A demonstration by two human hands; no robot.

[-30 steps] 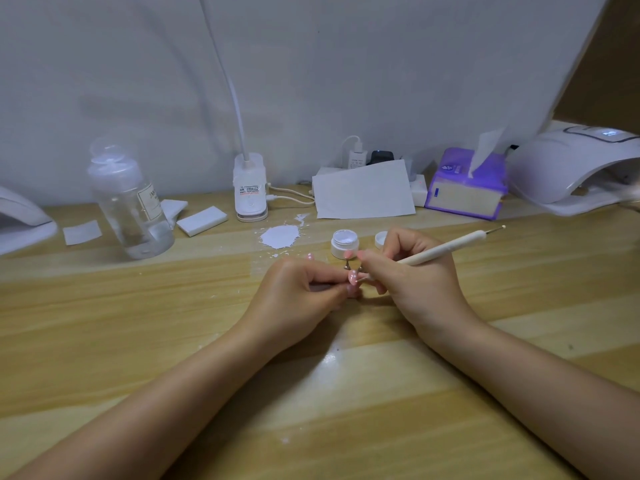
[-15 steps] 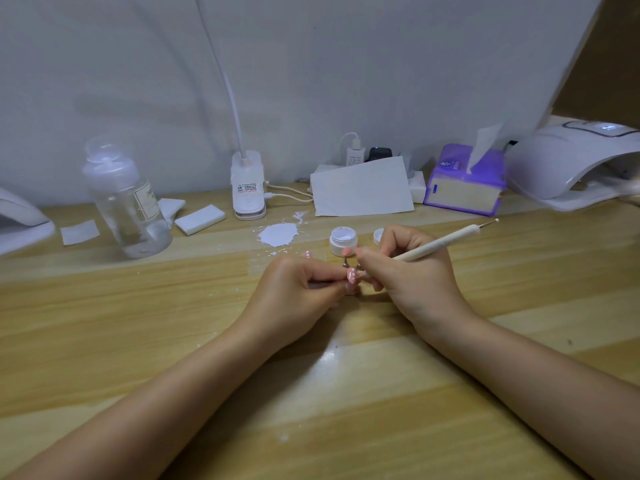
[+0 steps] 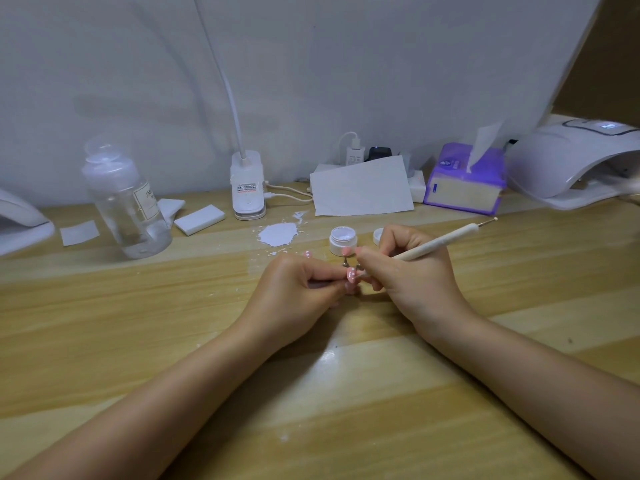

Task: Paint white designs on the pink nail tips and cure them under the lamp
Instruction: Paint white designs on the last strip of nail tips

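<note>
My left hand (image 3: 298,287) pinches a pink nail tip (image 3: 350,274) that carries white dots, low over the wooden table. My right hand (image 3: 408,271) grips a cream dotting pen (image 3: 440,241), its lower end against the tip and its metal point sticking up to the right. Two more pink tips show just behind, one (image 3: 307,253) past my left knuckles and one (image 3: 346,251) on a small metal stand. An open jar of white gel (image 3: 343,240) stands behind them, its lid (image 3: 378,235) beside it. The curing lamp (image 3: 575,161) sits at the far right.
A white paint smear (image 3: 278,234) marks the table (image 3: 138,323). At the back stand a clear bottle (image 3: 124,199), a clip lamp base (image 3: 247,188), white pads (image 3: 199,220), a paper sheet (image 3: 360,187) and a purple tissue box (image 3: 464,181). Another white device (image 3: 20,220) sits at the left edge.
Both hands stay together on the nail tip; the pen has shifted only slightly, and the camera has tipped a little.
</note>
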